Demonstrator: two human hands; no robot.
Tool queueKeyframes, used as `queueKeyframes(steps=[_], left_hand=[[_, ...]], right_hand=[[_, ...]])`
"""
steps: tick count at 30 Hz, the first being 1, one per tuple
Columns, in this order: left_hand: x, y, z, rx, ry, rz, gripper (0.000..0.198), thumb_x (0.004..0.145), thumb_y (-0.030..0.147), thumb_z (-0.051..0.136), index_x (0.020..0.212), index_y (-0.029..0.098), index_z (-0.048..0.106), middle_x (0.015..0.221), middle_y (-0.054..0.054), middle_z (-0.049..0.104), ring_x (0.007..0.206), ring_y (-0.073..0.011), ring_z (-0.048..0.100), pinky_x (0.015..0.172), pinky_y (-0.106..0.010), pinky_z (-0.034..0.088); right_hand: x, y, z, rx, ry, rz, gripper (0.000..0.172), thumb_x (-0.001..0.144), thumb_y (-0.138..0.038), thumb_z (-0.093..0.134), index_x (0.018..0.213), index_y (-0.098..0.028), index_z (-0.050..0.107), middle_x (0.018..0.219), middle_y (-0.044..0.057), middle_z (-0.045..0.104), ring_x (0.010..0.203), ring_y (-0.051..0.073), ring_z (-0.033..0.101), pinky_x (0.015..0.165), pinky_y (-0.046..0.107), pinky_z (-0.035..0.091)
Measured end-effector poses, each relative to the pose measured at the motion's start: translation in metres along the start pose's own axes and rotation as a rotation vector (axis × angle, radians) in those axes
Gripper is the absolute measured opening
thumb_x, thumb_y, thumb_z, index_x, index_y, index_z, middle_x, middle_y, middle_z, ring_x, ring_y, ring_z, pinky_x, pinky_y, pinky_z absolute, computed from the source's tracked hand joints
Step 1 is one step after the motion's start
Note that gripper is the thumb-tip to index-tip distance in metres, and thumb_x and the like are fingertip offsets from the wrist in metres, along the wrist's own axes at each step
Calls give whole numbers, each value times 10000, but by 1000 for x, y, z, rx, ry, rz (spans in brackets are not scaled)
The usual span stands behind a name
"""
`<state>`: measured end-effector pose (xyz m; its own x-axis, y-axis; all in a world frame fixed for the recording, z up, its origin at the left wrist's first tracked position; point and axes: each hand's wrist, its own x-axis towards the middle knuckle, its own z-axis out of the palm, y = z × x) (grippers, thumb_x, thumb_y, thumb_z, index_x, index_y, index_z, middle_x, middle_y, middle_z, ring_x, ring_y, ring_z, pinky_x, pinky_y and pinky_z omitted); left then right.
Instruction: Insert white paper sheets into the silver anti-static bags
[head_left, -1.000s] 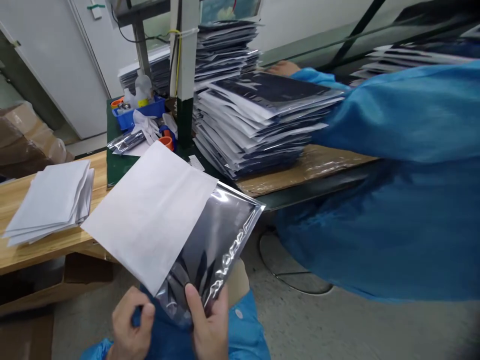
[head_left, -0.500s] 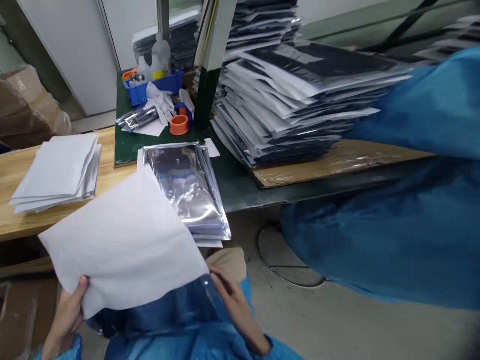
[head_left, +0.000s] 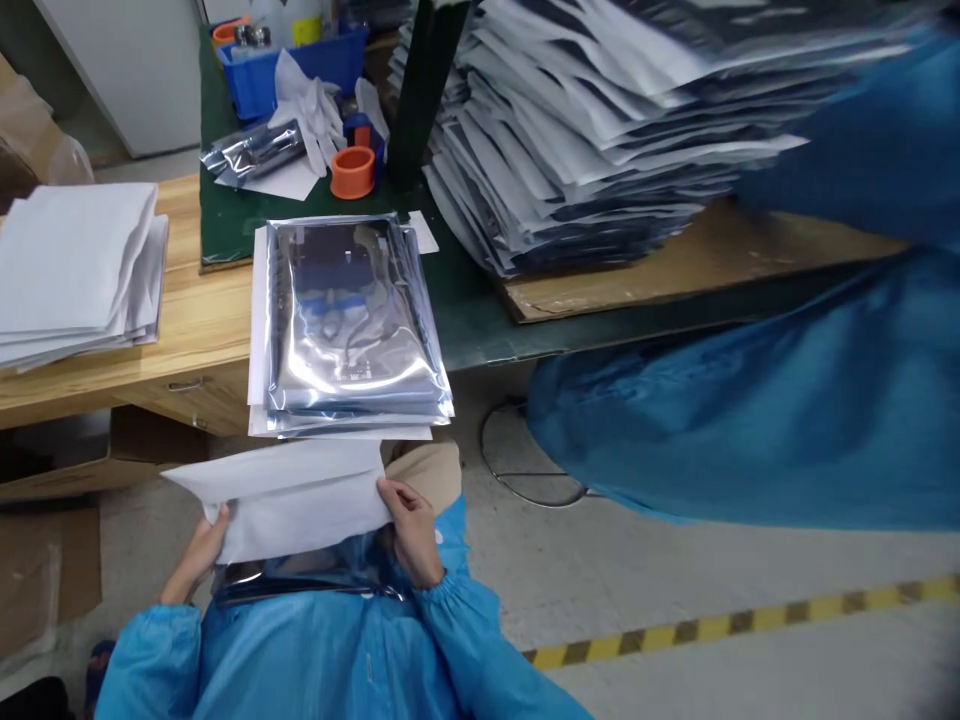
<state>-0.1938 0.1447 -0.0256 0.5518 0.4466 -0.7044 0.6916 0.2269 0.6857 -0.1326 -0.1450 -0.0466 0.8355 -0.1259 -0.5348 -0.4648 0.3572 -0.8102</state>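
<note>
Here, both hands (head_left: 409, 530) grip a white sheet (head_left: 292, 500) below the wooden table (head_left: 202, 330).

On your table (head_left: 202, 330) a white sheet stack (head_left: 75, 265) lies at left. An orange cap (head_left: 352, 172) and blue bin (head_left: 300, 65) sit behind. A tall bag pile (head_left: 600, 140) stands at right, beside a co-worker's blue sleeve (head_left: 750, 400).

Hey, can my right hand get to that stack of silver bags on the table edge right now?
Probably yes, but not freely. The silver bags lie just beyond the right hand with nothing between them. That hand, though, is gripping the white sheet with the left hand, so it must let go first.
</note>
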Motion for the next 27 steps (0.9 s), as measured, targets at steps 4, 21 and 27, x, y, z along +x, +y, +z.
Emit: queueKeyframes(steps=[4, 21, 27], left_hand=[[-5, -14, -6, 51, -39, -65, 397, 698, 454, 745, 925, 141, 657, 927, -142, 726, 1049, -301, 634, 956, -396, 479], [-76, -7, -9, 86, -272, -62, 801, 493, 353, 881, 1215, 160, 591, 1183, -128, 653, 1125, -327, 582, 1032, -450, 412], [-64, -9, 5, 32, -189, -13, 637, 529, 382, 858, 1072, 130, 642, 1065, -123, 693, 1024, -295, 635, 909, -362, 501]], right_hand=[[-14, 15, -16, 4, 27, 80, 364, 609, -505, 778, 696, -157, 718, 631, 16, 700, 637, 170, 584, 620, 282, 455], [-62, -3, -38, -28, -210, 235, 583, 565, -408, 853, 1018, -201, 550, 781, 11, 734, 688, 175, 661, 662, 282, 506], [-34, -2, -21, 1, -203, 229, 609, 559, -427, 844, 1029, -179, 547, 723, 9, 735, 542, 166, 651, 618, 327, 539]])
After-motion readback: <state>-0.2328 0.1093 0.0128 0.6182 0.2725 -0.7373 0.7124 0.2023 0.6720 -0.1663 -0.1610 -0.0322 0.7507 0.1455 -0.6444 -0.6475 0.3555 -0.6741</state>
